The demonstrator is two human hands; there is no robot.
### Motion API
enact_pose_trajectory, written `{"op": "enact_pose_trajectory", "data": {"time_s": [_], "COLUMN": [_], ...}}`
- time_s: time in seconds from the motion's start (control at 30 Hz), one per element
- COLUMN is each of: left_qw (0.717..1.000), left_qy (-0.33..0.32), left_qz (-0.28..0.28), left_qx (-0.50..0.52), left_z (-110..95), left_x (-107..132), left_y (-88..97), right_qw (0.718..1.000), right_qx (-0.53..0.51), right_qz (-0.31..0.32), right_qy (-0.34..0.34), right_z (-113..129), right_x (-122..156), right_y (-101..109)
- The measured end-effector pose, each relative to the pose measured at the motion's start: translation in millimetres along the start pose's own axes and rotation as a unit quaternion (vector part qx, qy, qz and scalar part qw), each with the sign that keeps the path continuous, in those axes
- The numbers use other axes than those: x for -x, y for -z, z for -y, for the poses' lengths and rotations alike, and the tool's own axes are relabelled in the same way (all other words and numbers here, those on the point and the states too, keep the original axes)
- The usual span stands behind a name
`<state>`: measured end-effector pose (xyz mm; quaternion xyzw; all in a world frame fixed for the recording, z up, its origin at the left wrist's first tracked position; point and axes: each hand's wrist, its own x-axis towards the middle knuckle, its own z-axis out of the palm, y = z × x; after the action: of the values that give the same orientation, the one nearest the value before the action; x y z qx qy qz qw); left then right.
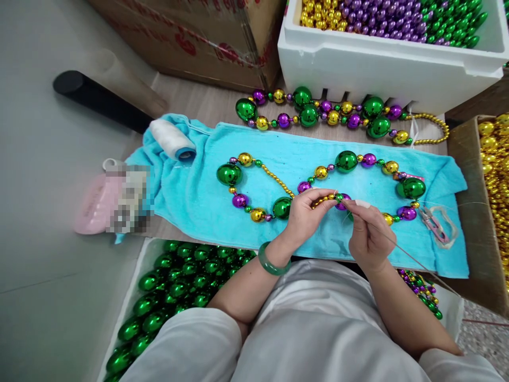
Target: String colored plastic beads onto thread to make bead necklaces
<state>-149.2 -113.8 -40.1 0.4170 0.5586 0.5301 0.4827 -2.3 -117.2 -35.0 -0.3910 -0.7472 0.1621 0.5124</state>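
Observation:
My left hand (306, 215), a green bangle on its wrist, is closed on a strand of small gold beads (324, 201). Small green beads (339, 197) sit at the strand's end, between the two hands. My right hand (371, 228) pinches close to them and holds a thin thread (413, 258), which runs back past the palm to the lower right. Its fingertips partly cover a purple bead. The rest of the bead necklace (345, 161), with large green, purple and gold beads, lies looped on a blue towel (274, 146).
Pink-handled thread snips (434, 225) lie on the towel at right, a white thread spool (173, 139) at left. Behind is another bead necklace (308, 115). A white foam box (382, 66), a cardboard box of gold beads (473, 212) and a tray of green beads (175, 286) stand around.

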Motion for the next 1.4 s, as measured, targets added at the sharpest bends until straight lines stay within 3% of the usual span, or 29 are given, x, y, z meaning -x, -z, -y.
{"op": "enact_pose_trajectory", "data": {"time_s": [0.27, 0.53, 0.97, 1.23, 1.4], "left_qw": [0.999, 0.999, 0.999, 1.000, 0.999], "left_qy": [-0.023, 0.032, 0.042, -0.012, -0.023], "left_qz": [-0.002, -0.023, -0.005, -0.013, -0.022], "left_qx": [-0.022, 0.004, 0.013, -0.016, -0.036], "left_z": [1.7, -0.6, 1.7, 2.1, 2.5], "left_x": [0.3, -1.2, -1.7, -1.0, -0.9], "left_y": [-0.8, -3.7, -1.7, -2.7, -3.8], "right_qw": [1.000, 0.997, 1.000, 1.000, 0.994], "right_qx": [0.018, 0.057, 0.005, 0.019, 0.072], "right_qz": [0.012, 0.015, 0.011, 0.010, 0.039], "right_qy": [0.013, 0.056, 0.000, 0.018, 0.079], "right_z": [-2.3, -6.3, -0.5, -0.6, -5.0], "right_x": [-0.7, 3.3, -5.6, -8.9, -7.1], "right_y": [-0.5, -5.1, 2.0, 0.8, -2.0]}}
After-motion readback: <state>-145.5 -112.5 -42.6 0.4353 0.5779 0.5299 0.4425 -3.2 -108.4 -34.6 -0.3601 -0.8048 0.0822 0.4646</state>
